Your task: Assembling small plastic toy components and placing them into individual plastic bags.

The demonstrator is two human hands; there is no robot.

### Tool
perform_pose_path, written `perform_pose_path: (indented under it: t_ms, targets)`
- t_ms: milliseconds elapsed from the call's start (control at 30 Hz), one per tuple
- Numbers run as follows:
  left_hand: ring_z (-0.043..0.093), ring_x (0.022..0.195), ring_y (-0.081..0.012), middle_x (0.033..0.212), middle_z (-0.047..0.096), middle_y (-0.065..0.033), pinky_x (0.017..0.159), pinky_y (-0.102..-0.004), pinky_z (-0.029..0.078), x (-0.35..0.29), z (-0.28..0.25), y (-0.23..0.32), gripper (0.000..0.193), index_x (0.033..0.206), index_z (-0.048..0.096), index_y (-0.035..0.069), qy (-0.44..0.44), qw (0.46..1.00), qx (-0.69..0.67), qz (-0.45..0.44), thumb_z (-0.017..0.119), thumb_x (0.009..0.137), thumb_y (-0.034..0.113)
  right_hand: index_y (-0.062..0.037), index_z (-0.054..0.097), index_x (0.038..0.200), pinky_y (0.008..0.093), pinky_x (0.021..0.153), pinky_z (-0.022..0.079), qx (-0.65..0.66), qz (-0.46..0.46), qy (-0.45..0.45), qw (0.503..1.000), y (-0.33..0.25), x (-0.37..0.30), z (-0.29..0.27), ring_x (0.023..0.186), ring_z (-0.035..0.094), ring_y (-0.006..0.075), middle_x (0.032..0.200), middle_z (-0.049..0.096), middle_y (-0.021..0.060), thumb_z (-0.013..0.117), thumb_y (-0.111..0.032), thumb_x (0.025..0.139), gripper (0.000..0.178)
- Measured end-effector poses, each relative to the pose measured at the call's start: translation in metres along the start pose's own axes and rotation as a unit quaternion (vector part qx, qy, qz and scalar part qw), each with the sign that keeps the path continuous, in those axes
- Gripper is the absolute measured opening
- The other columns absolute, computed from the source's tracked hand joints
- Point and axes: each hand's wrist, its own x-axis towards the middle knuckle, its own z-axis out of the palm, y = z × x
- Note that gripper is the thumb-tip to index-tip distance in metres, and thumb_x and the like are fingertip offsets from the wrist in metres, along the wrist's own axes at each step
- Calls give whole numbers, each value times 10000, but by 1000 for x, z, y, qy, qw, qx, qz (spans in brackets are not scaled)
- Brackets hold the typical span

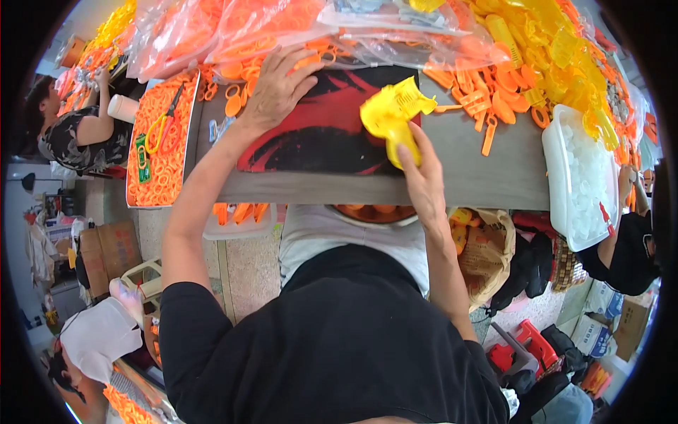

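Observation:
My right hand is closed on a yellow plastic part, which has a rounded end in my grip and a wider, notched end pointing up. It is held above a black and red mat on the grey table. My left hand reaches to the mat's far left corner with its fingers stretched and apart. Its fingertips are at a heap of orange plastic rings and oval pieces; whether they touch one is hard to see.
At the left stands a box of small orange rings with scissors on top. Clear bags of orange parts line the back. Yellow parts are piled at the far right, above a white tub of translucent pieces. Other people sit at both sides.

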Motion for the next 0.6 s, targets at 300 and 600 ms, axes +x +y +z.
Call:
perform_pose_path:
  t_ms: [300,600]
  targets:
    - [413,1402,-382,1567,390,-167,1119,-546,375,-17,27,106,439,1419,523,85,-27,996,61,-64,545,1008,238,-49,696,1208,396,975,452,-352,-254,72,898,-20,33,19,1157,590,302,1181,670,139,687,-174,948,289]
    - [642,1113,-346,1214,655,-200,948,-378,518,-37,-23,100,268,1147,669,-23,208,913,-276,-215,650,962,171,-36,511,1423,462,1091,349,-397,-265,-21,879,4,44,34,1288,462,379,1387,530,177,656,-108,937,512]
